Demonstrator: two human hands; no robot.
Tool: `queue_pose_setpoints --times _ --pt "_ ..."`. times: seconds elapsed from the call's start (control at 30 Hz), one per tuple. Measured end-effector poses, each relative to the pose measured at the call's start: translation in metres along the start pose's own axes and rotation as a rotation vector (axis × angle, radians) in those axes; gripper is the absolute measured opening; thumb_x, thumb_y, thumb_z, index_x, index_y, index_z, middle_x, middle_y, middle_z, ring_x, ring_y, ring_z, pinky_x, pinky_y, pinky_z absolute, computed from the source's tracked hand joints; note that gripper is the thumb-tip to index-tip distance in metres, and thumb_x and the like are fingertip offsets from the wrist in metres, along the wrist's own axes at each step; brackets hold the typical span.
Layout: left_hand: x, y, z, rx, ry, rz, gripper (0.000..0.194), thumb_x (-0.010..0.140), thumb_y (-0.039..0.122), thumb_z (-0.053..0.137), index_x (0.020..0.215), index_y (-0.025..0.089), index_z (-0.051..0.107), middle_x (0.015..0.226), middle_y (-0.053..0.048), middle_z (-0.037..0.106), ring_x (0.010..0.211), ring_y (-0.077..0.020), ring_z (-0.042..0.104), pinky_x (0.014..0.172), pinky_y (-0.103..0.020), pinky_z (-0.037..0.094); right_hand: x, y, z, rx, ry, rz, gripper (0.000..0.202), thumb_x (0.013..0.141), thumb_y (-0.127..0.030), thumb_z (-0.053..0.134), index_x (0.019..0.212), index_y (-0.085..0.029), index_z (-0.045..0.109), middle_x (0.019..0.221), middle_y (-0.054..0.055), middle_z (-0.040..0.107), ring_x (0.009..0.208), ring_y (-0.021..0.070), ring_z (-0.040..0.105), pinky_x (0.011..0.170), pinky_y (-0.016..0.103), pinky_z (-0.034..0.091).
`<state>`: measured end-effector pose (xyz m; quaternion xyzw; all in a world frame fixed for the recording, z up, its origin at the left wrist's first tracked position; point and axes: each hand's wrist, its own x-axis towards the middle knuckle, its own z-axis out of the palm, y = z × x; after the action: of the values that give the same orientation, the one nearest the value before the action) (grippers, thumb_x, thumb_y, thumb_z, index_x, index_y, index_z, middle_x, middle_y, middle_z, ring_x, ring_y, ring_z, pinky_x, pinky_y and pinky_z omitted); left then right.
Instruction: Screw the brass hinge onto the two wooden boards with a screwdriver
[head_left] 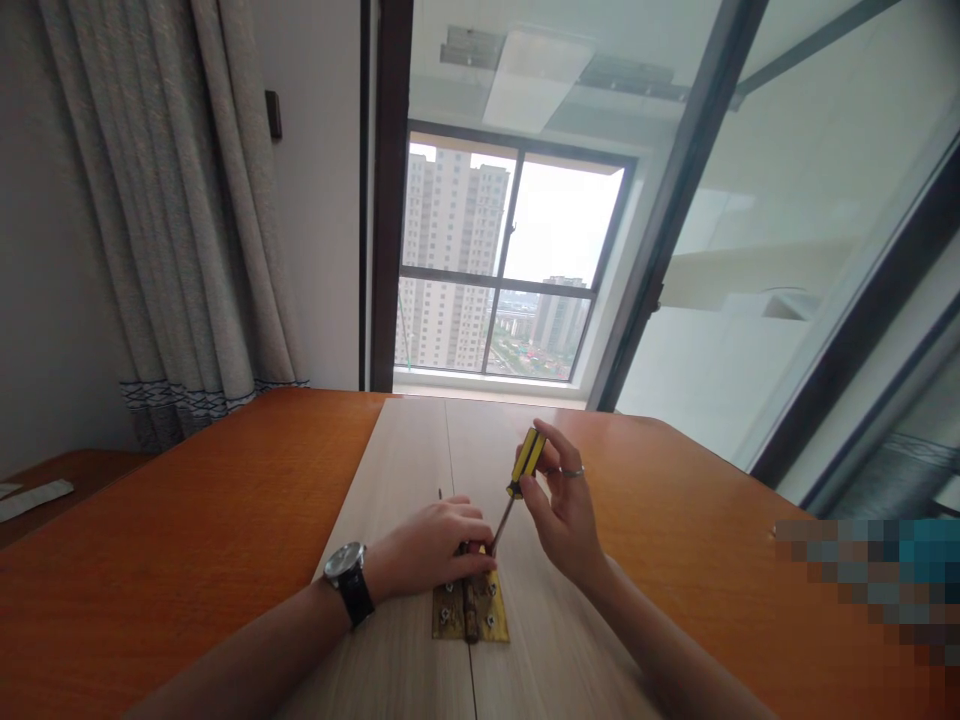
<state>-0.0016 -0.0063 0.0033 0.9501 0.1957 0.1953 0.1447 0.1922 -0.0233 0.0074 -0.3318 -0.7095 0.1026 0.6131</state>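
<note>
My right hand (pixel 564 512) grips a screwdriver (pixel 528 458) by its yellow and black handle, with the shaft slanting down to the left. Its tip ends at the fingers of my left hand (pixel 435 545), which is closed low over the upper part of a brass-coloured hinge (pixel 472 612). A small dark reddish thing shows between the left thumb and fingers; its kind is hidden. Several screw heads show in the hinge leaves. The hinge spans the seam between a left pale wood board (pixel 375 625) and a right pale wood board (pixel 551 640).
Both boards lie on an orange-brown wooden table (pixel 187 560). A thin dark tip (pixel 440 494) pokes up behind my left hand. Grey curtains (pixel 172 200) hang at the left, and a window (pixel 499 260) is beyond the far table edge. Pale strips (pixel 37 498) lie far left.
</note>
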Motion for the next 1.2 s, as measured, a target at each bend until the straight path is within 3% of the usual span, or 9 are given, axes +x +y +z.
queue_pose_setpoints --times 0.13,0.27,0.6,0.73,1.2 --pt "0.001 0.000 0.001 0.003 0.000 -0.001 0.020 0.090 0.030 0.063 0.075 0.018 0.058 0.081 -0.001 0.059 0.081 -0.0164 0.054 0.072 -0.026 0.040 0.001 -0.001 0.003 -0.017 0.010 0.031 0.071 0.085 -0.027 0.068 0.146 -0.032 0.031 0.109 0.007 0.054 0.091 0.0216 0.056 0.088 0.043 0.051" --pt "0.001 -0.001 0.001 -0.001 -0.007 -0.009 0.022 0.090 0.030 0.063 0.073 0.017 0.056 0.081 -0.001 0.058 0.082 -0.0168 0.054 0.073 -0.026 0.040 0.001 -0.003 0.005 -0.013 -0.033 0.061 0.076 0.087 -0.027 0.066 0.151 -0.031 0.024 0.108 0.006 0.059 0.093 0.0223 0.058 0.090 0.045 0.050" --pt "0.000 0.000 0.000 -0.011 0.000 -0.013 0.023 0.091 0.029 0.063 0.073 0.017 0.054 0.081 -0.001 0.059 0.083 -0.0167 0.054 0.073 -0.026 0.040 0.007 -0.013 0.002 -0.095 -0.063 0.008 0.069 0.089 -0.023 0.061 0.150 -0.028 0.028 0.103 0.006 0.071 0.094 0.0233 0.062 0.088 0.043 0.045" --pt "-0.001 -0.001 0.001 -0.012 -0.004 -0.015 0.024 0.091 0.030 0.062 0.073 0.017 0.054 0.081 -0.001 0.059 0.083 -0.0167 0.055 0.073 -0.026 0.041 0.007 -0.010 0.003 -0.070 -0.081 0.046 0.072 0.089 -0.023 0.061 0.151 -0.028 0.025 0.101 0.006 0.071 0.089 0.0224 0.061 0.083 0.041 0.047" --pt "-0.001 -0.001 0.002 -0.005 0.011 -0.015 0.024 0.090 0.030 0.064 0.073 0.017 0.054 0.081 -0.001 0.059 0.084 -0.0166 0.054 0.073 -0.025 0.041 0.008 -0.009 0.004 0.089 -0.099 0.131 0.078 0.087 -0.019 0.064 0.151 -0.030 0.023 0.103 0.006 0.069 0.094 0.0222 0.062 0.091 0.043 0.047"
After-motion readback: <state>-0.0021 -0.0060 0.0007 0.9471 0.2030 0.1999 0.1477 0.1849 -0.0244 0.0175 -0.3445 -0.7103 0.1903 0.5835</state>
